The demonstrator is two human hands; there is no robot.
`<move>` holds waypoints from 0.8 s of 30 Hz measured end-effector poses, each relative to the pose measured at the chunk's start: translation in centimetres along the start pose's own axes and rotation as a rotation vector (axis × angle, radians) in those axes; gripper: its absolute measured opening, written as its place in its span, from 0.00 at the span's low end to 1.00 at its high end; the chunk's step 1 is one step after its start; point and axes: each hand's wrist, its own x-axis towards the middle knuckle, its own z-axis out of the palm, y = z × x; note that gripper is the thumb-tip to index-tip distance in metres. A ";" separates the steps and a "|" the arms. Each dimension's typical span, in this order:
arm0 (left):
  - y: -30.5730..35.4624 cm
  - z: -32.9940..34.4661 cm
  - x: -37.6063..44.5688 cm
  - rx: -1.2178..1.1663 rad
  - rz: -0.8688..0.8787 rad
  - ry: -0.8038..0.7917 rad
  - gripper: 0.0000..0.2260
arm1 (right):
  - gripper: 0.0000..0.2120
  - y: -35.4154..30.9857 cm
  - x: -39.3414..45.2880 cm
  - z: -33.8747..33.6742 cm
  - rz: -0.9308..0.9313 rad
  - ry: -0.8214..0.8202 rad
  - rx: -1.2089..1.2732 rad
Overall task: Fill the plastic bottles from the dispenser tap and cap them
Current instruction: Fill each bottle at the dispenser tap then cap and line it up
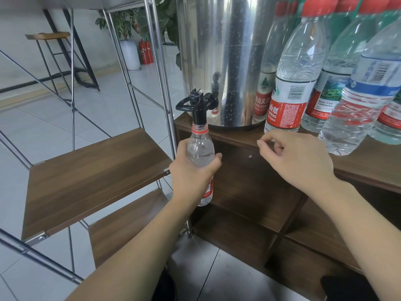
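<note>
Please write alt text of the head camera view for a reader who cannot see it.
The left hand holds an uncapped plastic bottle with its mouth under the black tap of a steel dispenser. The right hand hovers beside capped bottles.

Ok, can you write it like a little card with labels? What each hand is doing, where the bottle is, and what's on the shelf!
left hand: grips the open bottle round its middle
bottle: upright, mouth right under the black tap
right hand: fingers loosely curled, seems to hold nothing, near the cabinet edge
dispenser: shiny metal, on the cabinet
capped bottles: red caps, beside the dispenser
</note>
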 end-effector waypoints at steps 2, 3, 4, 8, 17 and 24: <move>0.1 0.0 0.0 -0.005 0.000 -0.001 0.28 | 0.10 0.0 0.0 0.0 0.002 -0.004 -0.001; 0.1 0.0 0.0 -0.007 -0.001 -0.003 0.28 | 0.10 0.0 0.0 0.0 0.001 -0.004 -0.001; 0.1 0.0 0.0 -0.008 -0.003 -0.005 0.28 | 0.10 0.0 0.0 0.0 0.000 -0.004 -0.001; 0.0 0.0 0.0 -0.005 -0.004 0.002 0.29 | 0.10 0.0 0.0 -0.1 0.006 -0.011 -0.001; 0.1 0.0 0.0 -0.001 -0.010 0.007 0.29 | 0.10 -0.1 -0.1 0.0 0.002 0.003 0.000; 0.2 0.1 0.0 0.003 -0.019 0.009 0.29 | 0.09 0.0 -0.1 0.0 0.002 -0.003 0.000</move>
